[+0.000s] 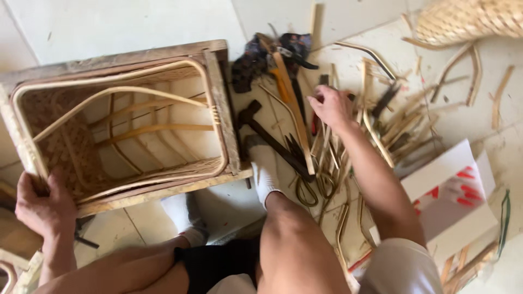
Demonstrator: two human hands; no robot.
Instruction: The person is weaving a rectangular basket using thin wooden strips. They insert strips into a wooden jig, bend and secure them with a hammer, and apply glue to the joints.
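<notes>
Head view, looking down past both knees. I see two hands. My left hand [41, 204] is clenched on the near-left corner of one square basket frame [122, 125], thumb on the rim, fingers wrapped over the edge. My right hand [329, 106] reaches well to the right of that frame, fingers curled down into a loose heap of cane strips [376, 125]; whether it actually pinches a strip I cannot tell.

The frame lies on its side on the tiled floor [125, 24], open toward me, with three bent cane ribs visible inside. Between the frame and the right hand lie one hammer [272, 139] with a dark head and, just nearer to me, one pair of scissors [313, 188] with yellowish loops. One pair of pliers [291, 54] rests on a dark cloth [253, 60] beyond the hammer. Two white-socked feet stand below the frame. One woven basket [468, 19] sits at the far right, and one red-and-white paper sheet [452, 190] lies near my right forearm.
</notes>
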